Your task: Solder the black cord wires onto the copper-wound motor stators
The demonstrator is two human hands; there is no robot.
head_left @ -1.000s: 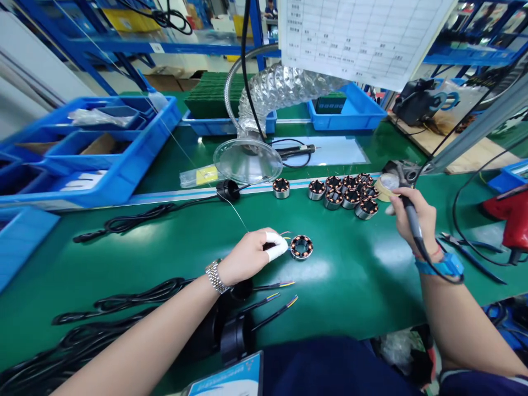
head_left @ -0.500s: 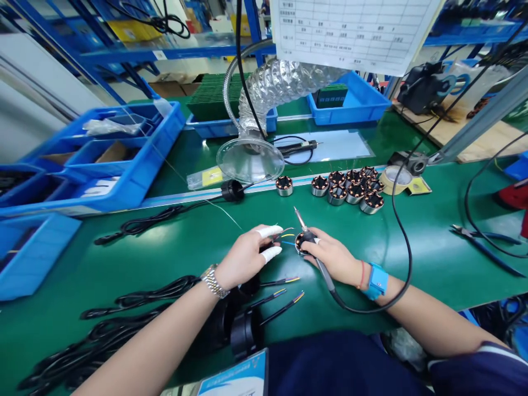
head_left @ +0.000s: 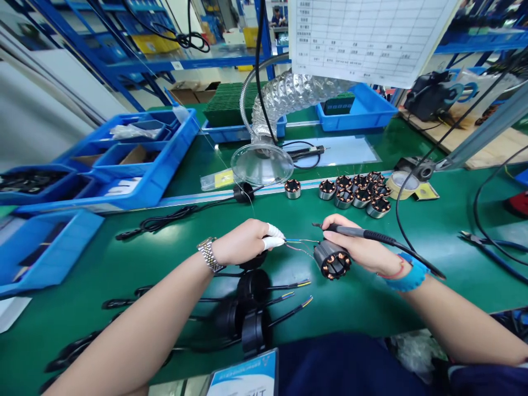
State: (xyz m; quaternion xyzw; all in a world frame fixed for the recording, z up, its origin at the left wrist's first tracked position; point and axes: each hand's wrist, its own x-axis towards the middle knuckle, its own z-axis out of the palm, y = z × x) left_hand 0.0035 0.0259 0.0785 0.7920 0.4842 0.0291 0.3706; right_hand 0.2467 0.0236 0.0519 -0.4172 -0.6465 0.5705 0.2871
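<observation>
My left hand [head_left: 241, 242], with white finger covers on thumb and forefinger, pinches thin wires [head_left: 293, 241], one of them blue. The wires run right toward a motor stator [head_left: 331, 259] with copper windings, tilted so its open end faces me. My right hand [head_left: 363, 250] is closed around a soldering iron [head_left: 358, 232], its tip pointing left above the wires. The stator sits against the right hand's fingers; whether they grip it too I cannot tell. Under the left hand a black round housing [head_left: 253, 261] is partly hidden. Solder wire [head_left: 252, 208] hangs down behind that hand.
Several stators [head_left: 363, 197] stand at the back right, near a tape roll [head_left: 401, 184]. Black housings with cables [head_left: 253, 327] lie in front. A fume funnel [head_left: 262, 165] hangs behind the hands. Blue bins [head_left: 165, 170] occupy the left; pliers [head_left: 490, 247] lie right.
My right hand has turned the soldering iron from pointing up to pointing left, and the stator now faces me. My left fingers have closed on the wires. The view has shifted slightly.
</observation>
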